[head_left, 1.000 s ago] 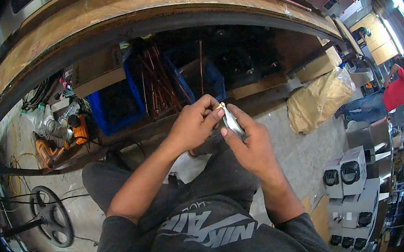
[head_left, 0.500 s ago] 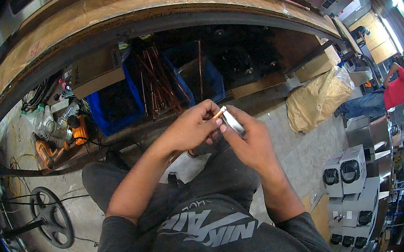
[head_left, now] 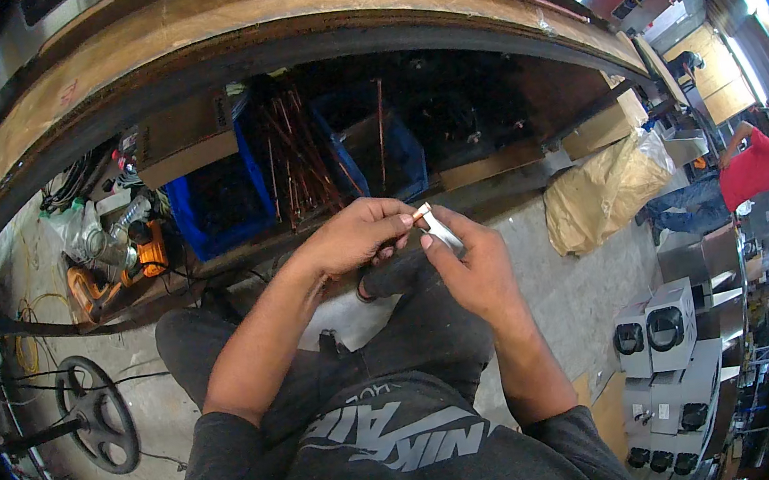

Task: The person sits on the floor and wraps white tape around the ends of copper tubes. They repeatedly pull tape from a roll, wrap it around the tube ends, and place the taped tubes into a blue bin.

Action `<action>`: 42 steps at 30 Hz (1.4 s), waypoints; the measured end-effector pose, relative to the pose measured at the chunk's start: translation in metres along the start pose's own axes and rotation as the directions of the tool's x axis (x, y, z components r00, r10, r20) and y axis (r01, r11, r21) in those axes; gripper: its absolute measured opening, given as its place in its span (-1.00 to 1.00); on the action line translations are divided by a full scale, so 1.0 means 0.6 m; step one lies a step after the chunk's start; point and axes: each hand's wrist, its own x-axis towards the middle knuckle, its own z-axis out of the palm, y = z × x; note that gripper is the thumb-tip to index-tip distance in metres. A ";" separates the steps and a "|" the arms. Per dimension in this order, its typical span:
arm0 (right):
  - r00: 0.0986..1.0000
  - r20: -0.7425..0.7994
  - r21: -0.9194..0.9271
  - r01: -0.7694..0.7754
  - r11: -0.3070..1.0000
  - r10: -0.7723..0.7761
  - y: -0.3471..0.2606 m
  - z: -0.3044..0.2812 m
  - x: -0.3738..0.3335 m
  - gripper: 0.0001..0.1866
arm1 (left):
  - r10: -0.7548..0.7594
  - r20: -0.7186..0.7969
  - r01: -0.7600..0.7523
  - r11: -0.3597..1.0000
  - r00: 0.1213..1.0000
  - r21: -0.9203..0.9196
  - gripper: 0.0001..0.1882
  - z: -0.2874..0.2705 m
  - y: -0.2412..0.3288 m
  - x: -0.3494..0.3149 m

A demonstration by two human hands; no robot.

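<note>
Both my hands meet above my knees, in front of the low shelf. My left hand [head_left: 357, 235] pinches a short, thin copper tube [head_left: 418, 217] between thumb and fingertips. A small whitish end [head_left: 425, 208] shows at the tube's tip. In my right hand [head_left: 481, 272] is a shiny silvery-white piece [head_left: 442, 232], gripped between thumb and fingers, with its upper end against the tube's tip. Its exact kind I cannot make out, since my fingers cover part of it.
Under the wooden bench [head_left: 217, 22] stand blue bins [head_left: 213, 231], a bundle of copper tubes [head_left: 301, 174] and a cardboard box [head_left: 184, 144]. Orange power tools [head_left: 150, 250] lie to the left, above a black steering wheel [head_left: 96, 415]. At right are a brown paper bag [head_left: 603, 201] and a person in red [head_left: 751, 165].
The silvery-white piece has turned slightly in my right hand. My left fingers have shifted a little on the tube. The person in red has moved slightly left.
</note>
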 end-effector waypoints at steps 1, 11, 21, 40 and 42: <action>1.000 -0.009 0.006 0.004 1.000 -0.004 0.000 0.001 0.000 -0.57 | 0.052 -0.004 -0.052 0.999 0.999 -0.006 -0.81 0.001 -0.006 0.005; 0.993 -0.042 0.074 -0.107 0.991 0.111 0.002 0.014 0.000 -0.54 | 0.276 -0.240 -0.186 0.922 0.931 0.340 -0.83 0.035 -0.018 0.008; 0.990 -0.140 0.058 0.036 0.998 -0.027 0.015 0.013 -0.006 -0.51 | 0.214 -0.167 -0.186 0.967 0.962 0.172 -0.76 0.023 -0.016 0.013; 0.977 -0.178 -0.030 0.113 0.993 -0.116 0.018 0.009 -0.017 -0.59 | 0.111 -0.189 -0.078 0.982 0.976 0.171 -0.75 -0.026 -0.025 0.022; 0.970 -0.198 -0.023 0.140 0.990 -0.142 0.021 0.009 -0.018 -0.60 | 0.065 -0.073 -0.070 0.996 0.995 -0.063 -0.74 -0.034 -0.025 0.018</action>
